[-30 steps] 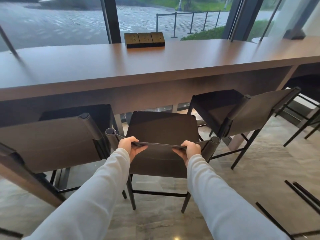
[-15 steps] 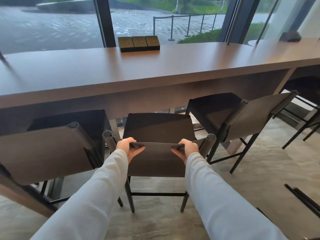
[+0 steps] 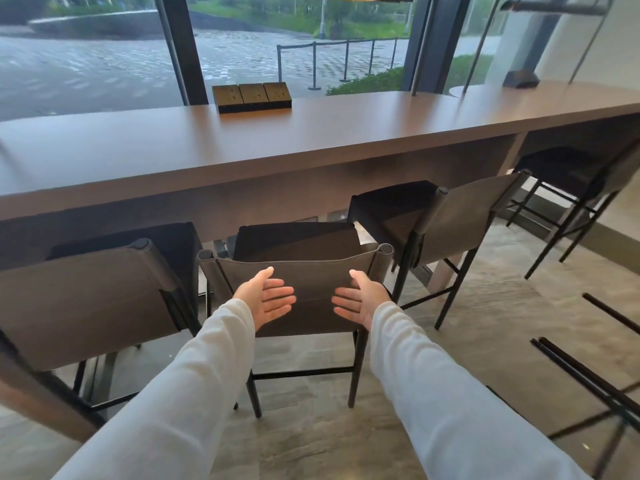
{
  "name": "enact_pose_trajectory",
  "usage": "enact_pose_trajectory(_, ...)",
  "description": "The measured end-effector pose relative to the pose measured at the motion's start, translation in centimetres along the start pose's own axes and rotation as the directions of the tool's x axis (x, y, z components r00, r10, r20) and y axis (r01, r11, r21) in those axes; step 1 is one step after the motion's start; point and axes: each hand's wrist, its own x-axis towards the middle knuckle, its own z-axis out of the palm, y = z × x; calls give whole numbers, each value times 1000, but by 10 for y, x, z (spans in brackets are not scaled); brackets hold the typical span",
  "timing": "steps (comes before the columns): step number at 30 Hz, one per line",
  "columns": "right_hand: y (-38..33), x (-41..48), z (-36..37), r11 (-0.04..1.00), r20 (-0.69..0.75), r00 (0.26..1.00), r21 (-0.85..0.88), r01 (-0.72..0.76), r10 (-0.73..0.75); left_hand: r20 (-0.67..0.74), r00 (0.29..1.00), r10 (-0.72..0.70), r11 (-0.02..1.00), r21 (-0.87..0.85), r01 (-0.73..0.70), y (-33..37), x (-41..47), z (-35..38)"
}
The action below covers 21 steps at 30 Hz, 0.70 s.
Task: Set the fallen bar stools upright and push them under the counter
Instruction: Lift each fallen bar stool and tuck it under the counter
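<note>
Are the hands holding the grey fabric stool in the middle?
No, the left hand and right hand are open, palms facing each other, in front of the grey fabric stool's backrest, gripping nothing.

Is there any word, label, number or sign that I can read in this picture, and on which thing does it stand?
No text can be read.
Socket boxes on the counter: small marks on their tops, too small and blurred to read.
Middle bar stool and the stools beside it: plain fabric, no label visible.
Dark object at the far right of the counter: nothing legible.
</note>
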Motion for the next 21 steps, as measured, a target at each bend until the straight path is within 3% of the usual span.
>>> enact_pose_trajectory(10,31,-94,-101,983,-92,990,140,122,-109,206,977,54,993,88,-74,-51,-60,88)
enact_pose_trajectory(21,42,-220,-302,941,-335,917,175,288,-218,428,904,-7,948,291,-130,-129,-121,255)
